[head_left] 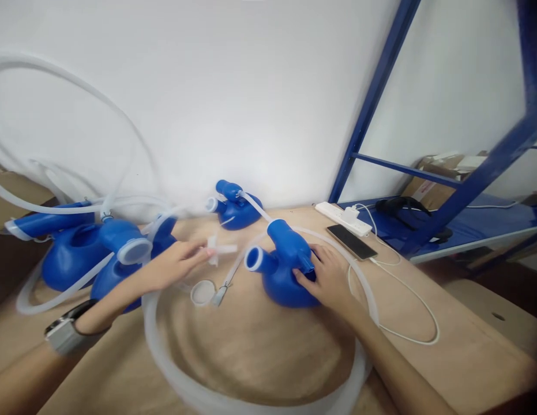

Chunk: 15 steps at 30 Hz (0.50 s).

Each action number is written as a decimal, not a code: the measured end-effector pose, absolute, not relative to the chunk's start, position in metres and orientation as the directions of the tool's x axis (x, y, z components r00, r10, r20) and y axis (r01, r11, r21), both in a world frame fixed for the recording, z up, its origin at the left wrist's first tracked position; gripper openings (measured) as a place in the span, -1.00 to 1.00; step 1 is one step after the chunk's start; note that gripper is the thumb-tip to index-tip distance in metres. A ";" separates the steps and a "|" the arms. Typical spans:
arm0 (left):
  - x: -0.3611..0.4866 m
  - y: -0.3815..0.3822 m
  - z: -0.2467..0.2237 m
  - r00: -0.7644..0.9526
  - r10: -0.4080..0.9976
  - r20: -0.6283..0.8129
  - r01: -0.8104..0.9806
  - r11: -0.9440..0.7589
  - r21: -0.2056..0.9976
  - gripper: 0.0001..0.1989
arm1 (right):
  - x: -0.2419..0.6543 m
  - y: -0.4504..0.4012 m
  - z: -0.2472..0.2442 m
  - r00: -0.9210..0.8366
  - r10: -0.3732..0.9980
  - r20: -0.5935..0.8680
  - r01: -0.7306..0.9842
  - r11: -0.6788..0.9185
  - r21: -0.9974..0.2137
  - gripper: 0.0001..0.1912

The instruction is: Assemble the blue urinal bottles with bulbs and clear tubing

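Observation:
My right hand (324, 276) grips the side of a blue plastic bottle (283, 282) with an angled neck and a white-rimmed mouth. The bottle stands on the wooden table. Between the fingertips of my left hand (181, 262) is a white translucent plastic fitting (214, 249), slightly blurred, left of the bottle's mouth. Below it on the table lie a round white cap (203, 293) and a tube end with a metal clip (220, 293). A thick translucent hose (246, 403) loops around the bottle and under both forearms.
Several more blue bottles (71, 256) with hoses crowd the left side, and another bottle (240, 213) stands against the wall. A power strip (344, 219), a phone (351, 242) and a white cable (435, 328) lie at right. Beyond is a blue metal rack (372, 75).

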<state>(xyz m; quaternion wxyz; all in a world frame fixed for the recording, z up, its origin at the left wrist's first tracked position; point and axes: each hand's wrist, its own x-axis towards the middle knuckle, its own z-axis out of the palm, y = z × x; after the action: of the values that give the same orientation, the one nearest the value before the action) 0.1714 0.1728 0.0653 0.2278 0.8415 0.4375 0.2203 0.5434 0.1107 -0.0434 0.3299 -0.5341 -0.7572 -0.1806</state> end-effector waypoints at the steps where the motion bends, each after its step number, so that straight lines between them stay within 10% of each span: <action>1: 0.179 0.169 0.064 0.553 0.824 0.123 0.650 -0.518 0.556 -0.52 | 0.543 0.110 -0.043 -0.213 0.685 0.697 0.929 0.363 -0.073 -0.63; 8: 0.223 0.172 0.050 0.732 0.669 0.130 0.584 -0.714 0.387 -0.36 | 0.541 0.104 -0.039 -0.233 0.661 0.714 0.930 0.367 -0.037 -0.61; 15: 0.230 0.186 0.040 0.822 0.546 0.161 0.425 -0.778 0.463 -0.34 | 0.538 0.104 -0.037 -0.240 0.670 0.703 0.932 0.361 -0.026 -0.58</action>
<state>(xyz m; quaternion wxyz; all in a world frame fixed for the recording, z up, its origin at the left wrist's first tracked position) 0.2299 0.1858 0.0395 0.2081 0.9316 0.2606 0.1448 0.5380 0.1043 -0.0371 0.3203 -0.5269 -0.7601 -0.2050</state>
